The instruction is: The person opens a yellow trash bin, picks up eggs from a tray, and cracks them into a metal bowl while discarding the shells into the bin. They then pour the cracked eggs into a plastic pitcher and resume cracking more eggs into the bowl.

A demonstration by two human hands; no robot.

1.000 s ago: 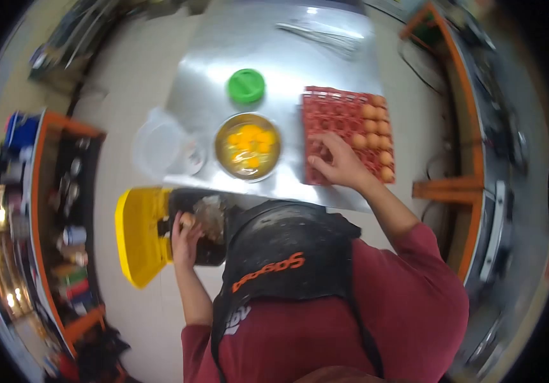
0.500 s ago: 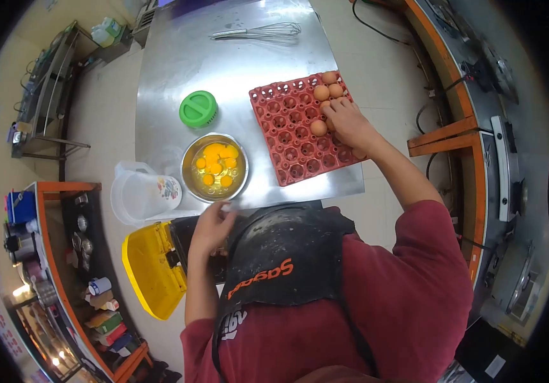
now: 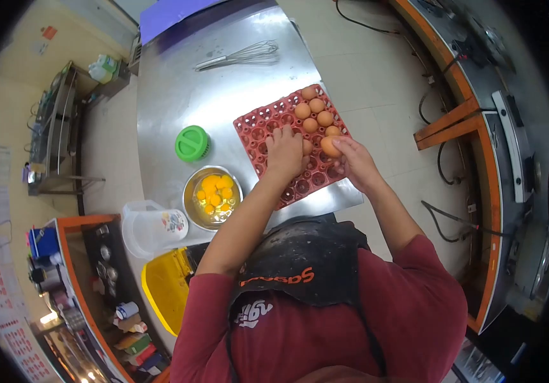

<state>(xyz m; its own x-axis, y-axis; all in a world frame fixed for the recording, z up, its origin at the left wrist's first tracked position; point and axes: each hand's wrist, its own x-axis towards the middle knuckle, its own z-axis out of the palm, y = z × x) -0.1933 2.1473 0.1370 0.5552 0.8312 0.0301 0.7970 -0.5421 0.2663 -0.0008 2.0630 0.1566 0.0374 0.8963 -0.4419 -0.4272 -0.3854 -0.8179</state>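
Note:
A red egg tray (image 3: 262,132) lies on the steel table, with several brown eggs (image 3: 325,119) in its far right part. Between thumb and fingers, my right hand (image 3: 355,164) holds a brown egg (image 3: 331,147) over the tray's right side. My left hand (image 3: 285,153) is over the middle of the tray, its fingers bent down and their tips partly hidden; another egg (image 3: 307,147) shows just beside it. Left of the tray, a metal bowl (image 3: 187,199) contains several yolks (image 3: 215,193) in clear egg white.
On the steel table (image 3: 223,86) are a whisk (image 3: 242,56), a green-lidded container (image 3: 192,143) and a clear plastic jug (image 3: 143,230) at the near left edge. Below the jug is a yellow bin lid (image 3: 165,287). Orange-edged shelving stands on both sides.
My left hand has moved from beside the bowl to the tray. My right hand has lifted an egg and come nearer to me. The view has shifted and turned slightly.

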